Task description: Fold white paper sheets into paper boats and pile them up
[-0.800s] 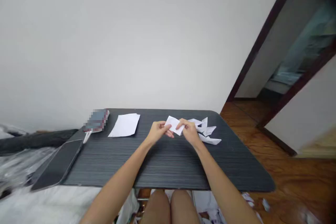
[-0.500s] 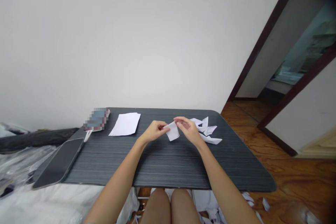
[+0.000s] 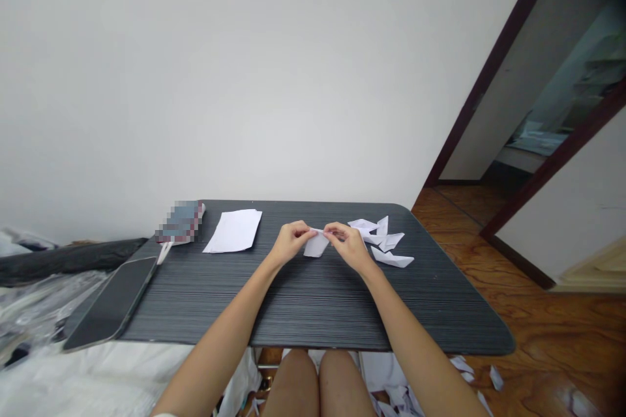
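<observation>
Small white paper (image 3: 316,247), held by both hands over a dark table (image 3: 323,313); head view.
Fingers of the left hand (image 3: 292,240) and right hand (image 3: 347,242) pinch its upper edge, one hand at either side. Folded white papers (image 3: 390,242) lie grouped just right of the right hand; white sheets (image 3: 233,231) lie stacked to the left; a dark flat device (image 3: 111,303) rests at the table's left edge.

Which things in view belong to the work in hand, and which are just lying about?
Seemingly in the work:
small white paper, pinched by left hand and right hand
probably the white sheets and folded paper pieces

Apparently lying about:
dark phone
pixelated item
paper scraps on the floor
</observation>
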`<state>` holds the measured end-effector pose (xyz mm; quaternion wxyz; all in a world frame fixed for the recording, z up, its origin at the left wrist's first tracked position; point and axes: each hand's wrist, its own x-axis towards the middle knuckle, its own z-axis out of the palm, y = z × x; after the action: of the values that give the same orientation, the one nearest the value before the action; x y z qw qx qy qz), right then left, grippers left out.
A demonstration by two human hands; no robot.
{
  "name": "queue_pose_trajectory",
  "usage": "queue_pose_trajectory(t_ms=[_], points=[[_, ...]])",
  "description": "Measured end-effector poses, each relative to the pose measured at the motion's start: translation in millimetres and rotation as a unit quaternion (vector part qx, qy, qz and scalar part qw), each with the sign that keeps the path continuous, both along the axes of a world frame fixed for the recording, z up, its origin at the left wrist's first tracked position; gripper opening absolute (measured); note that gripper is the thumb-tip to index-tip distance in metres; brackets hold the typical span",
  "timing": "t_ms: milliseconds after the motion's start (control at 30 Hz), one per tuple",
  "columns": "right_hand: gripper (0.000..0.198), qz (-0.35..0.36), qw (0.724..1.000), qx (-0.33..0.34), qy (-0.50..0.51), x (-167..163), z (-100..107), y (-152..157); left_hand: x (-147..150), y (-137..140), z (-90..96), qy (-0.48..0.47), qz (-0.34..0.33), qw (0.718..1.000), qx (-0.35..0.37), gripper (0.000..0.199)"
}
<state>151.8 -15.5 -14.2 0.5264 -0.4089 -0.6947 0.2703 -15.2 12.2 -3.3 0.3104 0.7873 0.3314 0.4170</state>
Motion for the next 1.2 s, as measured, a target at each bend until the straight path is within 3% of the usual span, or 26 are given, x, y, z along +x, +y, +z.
queue_pose_trajectory(t_ms=[433,1200], points=[[0.013,-0.052,0.998,0.021,-0.03,-1,1,-2,6,-8,2.2,0.053,0.008,0.996,0.072,0.032],[0.013,-0.049,0.998,-0.019,0.023,-5,-3,3,8,-12,1.9,0.069,0.011,0.994,0.088,0.035]])
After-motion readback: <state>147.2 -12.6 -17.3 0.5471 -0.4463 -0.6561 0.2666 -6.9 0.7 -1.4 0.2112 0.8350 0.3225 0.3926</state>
